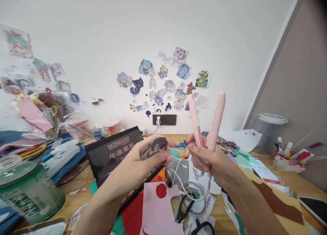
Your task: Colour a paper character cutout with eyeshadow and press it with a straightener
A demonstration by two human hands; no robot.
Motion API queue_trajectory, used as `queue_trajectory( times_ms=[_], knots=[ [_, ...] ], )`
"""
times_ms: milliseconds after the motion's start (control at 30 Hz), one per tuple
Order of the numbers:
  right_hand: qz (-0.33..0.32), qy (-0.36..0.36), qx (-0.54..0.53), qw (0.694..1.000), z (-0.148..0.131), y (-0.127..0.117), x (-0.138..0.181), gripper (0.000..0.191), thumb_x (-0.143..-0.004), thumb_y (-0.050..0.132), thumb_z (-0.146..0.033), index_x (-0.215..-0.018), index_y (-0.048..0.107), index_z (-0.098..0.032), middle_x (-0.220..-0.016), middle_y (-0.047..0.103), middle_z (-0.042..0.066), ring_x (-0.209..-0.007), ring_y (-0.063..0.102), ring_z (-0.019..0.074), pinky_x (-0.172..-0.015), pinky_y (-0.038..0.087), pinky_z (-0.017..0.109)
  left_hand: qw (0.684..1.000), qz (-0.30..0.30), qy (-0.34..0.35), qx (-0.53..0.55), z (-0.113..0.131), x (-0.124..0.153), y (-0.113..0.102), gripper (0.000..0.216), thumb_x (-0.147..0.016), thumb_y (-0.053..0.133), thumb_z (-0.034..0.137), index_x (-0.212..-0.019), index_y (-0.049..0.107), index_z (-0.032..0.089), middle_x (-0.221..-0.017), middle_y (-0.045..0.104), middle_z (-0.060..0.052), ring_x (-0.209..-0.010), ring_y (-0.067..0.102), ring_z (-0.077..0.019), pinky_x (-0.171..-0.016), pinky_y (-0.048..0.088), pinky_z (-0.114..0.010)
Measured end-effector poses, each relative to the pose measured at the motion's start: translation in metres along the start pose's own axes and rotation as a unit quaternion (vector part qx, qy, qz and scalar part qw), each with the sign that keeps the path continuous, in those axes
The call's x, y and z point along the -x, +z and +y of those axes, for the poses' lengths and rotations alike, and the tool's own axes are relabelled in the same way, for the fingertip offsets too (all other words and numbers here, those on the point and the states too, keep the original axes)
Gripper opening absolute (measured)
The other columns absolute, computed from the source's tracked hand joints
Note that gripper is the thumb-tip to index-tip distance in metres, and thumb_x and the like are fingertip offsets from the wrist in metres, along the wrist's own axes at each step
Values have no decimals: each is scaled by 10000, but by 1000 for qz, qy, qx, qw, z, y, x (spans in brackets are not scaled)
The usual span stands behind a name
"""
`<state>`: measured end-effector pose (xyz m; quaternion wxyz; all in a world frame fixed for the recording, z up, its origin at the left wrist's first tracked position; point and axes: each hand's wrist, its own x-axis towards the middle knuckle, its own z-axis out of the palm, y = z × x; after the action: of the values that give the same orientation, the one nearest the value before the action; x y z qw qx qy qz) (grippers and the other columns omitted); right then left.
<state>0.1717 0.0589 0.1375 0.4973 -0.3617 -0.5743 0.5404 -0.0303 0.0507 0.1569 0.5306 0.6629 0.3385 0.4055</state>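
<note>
My left hand (150,156) is closed around a dark grey, rounded flat piece (154,148) with light drawn figures on it, perhaps a cutout. Raised to the right of it, my right hand (206,156) grips a small pink hair straightener (216,122) by its lower end. The straightener's two arms point up and stand apart in a V, with nothing between them. A white cord (187,194) hangs and loops beneath that hand. Below both hands lies a pink paper sheet (155,211) bearing a red shape, beside black-handled scissors (184,209).
A laptop (112,156) stands tilted behind my left arm. To the left are a green-labelled jar (28,190) and a power strip (61,160). Paper scraps (240,156), a pen holder (291,160) and a phone (315,207) lie to the right. Cutouts (158,95) cover part of the wall.
</note>
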Motion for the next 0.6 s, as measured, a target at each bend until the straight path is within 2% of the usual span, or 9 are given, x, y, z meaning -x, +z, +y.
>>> queue_trajectory(
  times_ms=[100,233,400,500,600],
  knots=[
    [-2,0,21,1000,0,-8,-3,221,-781,650,-338,-915,527,-211,-641,634,-20,-352,274,13,-405,204,214,1000,10,3,-11,0,-1,1,102,-851,534,302,-921,573,238,-747,542,26,-747,503,-127,-727,382,-264],
    [-7,-6,57,998,-2,-11,-4,184,-761,671,-349,-775,563,-201,-370,397,-107,-361,267,48,-437,227,232,999,33,1,-34,-2,-4,2,118,-796,604,264,-908,580,239,-772,524,32,-754,486,-128,-726,372,-264],
    [-17,27,57,998,-3,-7,-6,387,-809,582,-454,-538,530,-182,-326,286,-100,-333,206,47,-397,163,242,996,54,16,-63,-7,-9,5,138,-785,606,305,-894,593,221,-812,556,15,-765,504,-145,-713,387,-265],
    [-20,32,46,998,-2,-6,-6,382,-805,594,-442,-538,511,-181,-371,306,-92,-349,234,47,-388,143,236,996,44,18,-81,-9,-12,8,161,-805,578,326,-925,590,219,-823,569,9,-773,516,-149,-706,397,-262],
    [-30,32,58,997,-1,-6,-5,238,-775,650,-379,-684,570,-174,-503,495,-50,-380,293,38,-393,173,221,997,28,17,-64,-11,-14,9,194,-802,586,332,-960,573,221,-832,572,4,-788,520,-154,-718,410,-272]
  ],
)
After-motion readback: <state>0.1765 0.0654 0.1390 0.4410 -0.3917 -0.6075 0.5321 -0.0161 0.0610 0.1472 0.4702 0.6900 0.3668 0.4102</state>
